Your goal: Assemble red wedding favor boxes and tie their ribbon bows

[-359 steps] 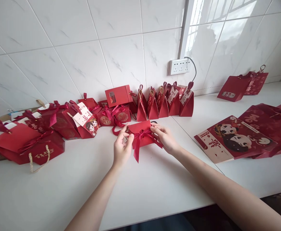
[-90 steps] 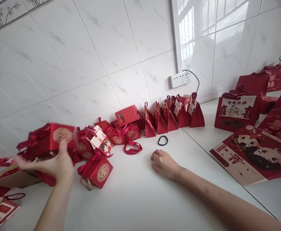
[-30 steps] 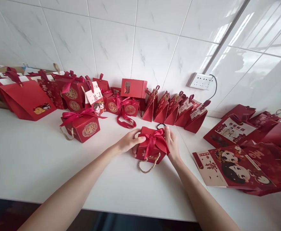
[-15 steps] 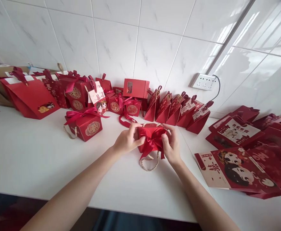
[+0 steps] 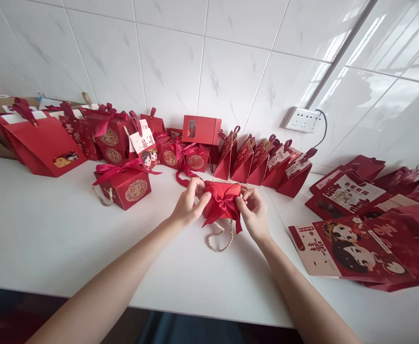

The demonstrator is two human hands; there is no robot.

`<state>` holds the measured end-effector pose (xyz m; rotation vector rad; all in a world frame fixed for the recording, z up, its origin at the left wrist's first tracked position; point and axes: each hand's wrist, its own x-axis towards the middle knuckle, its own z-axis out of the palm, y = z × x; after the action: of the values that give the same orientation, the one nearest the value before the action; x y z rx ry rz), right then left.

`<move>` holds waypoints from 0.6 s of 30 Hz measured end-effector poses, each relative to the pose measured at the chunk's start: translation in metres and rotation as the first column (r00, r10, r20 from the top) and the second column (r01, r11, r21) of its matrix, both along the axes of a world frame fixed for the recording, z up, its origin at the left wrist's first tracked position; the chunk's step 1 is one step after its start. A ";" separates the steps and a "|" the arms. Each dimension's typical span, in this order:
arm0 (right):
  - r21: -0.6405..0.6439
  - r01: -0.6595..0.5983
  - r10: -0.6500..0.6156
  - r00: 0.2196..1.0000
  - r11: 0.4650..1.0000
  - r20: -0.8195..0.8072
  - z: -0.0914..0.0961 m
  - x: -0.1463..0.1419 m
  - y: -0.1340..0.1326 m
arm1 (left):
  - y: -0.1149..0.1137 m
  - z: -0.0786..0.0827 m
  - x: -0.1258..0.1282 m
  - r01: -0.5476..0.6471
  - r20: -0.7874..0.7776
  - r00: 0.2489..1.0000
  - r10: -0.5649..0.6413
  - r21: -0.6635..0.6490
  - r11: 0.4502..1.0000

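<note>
A small red gift box sits on the white table between my hands, topped by a red ribbon bow whose tails hang down its near side. My left hand pinches the bow's left loop between thumb and fingers. On the other side, my right hand has its thumb and fingers closed on the right loop. A twisted beige cord handle droops from the box onto the table towards me, and another cord shows along the box's far edge. The box's underside is hidden.
To the left stands another bow-tied box. Red gift bags and boxes line the tiled wall, with several narrow bags leaning in a row. Flat bags lie stacked at right. A power strip hangs on the wall.
My hands have spread slightly apart, drawing the bow's loops outward and smoothing it, so more of the box top shows. The view has shifted a little.
</note>
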<state>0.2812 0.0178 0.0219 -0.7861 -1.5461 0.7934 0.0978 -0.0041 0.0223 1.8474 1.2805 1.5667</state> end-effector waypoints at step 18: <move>-0.094 -0.065 0.072 0.995 0.994 0.074 -0.002 0.001 0.006 | 0.001 0.000 0.007 -0.210 0.076 0.975 0.210 -0.011 0.978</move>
<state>0.2825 0.0239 0.0202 -0.8430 -1.6222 0.8980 0.1043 -0.0030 0.0219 1.6775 1.4825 1.7230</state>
